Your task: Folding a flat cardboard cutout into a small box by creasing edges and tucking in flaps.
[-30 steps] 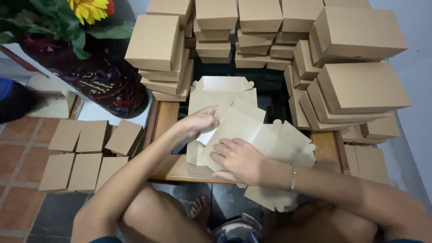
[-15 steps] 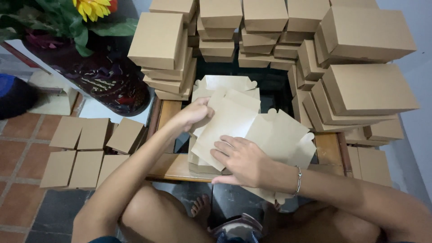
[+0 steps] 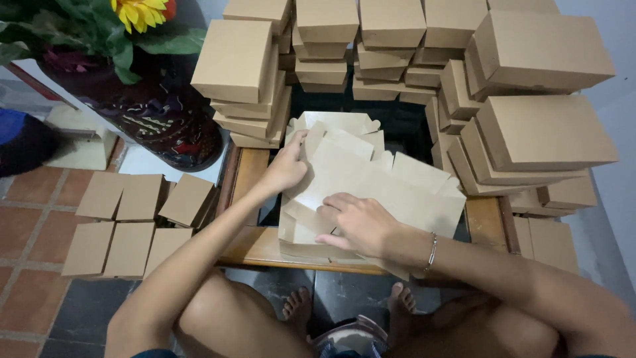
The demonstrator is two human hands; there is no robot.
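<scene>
A flat brown cardboard box blank (image 3: 371, 179) lies tilted on top of a pile of more blanks (image 3: 334, 122) on a low wooden table (image 3: 255, 245). My left hand (image 3: 288, 166) grips the blank's left edge, thumb on top. My right hand (image 3: 361, 222) presses down on its lower middle, fingers spread and curled at a fold; a thin bracelet sits on that wrist. The blank's side flaps stick out to the right.
Stacks of folded brown boxes (image 3: 536, 126) ring the table at the back and right, another stack (image 3: 245, 73) at back left. Several folded boxes (image 3: 132, 219) lie on the tiled floor at left. A dark vase with a yellow flower (image 3: 142, 13) stands behind them.
Both hands have lifted the top blank from the pile and turned it, so it now lies more spread and tilted to the right; my left hand has moved up along its edge.
</scene>
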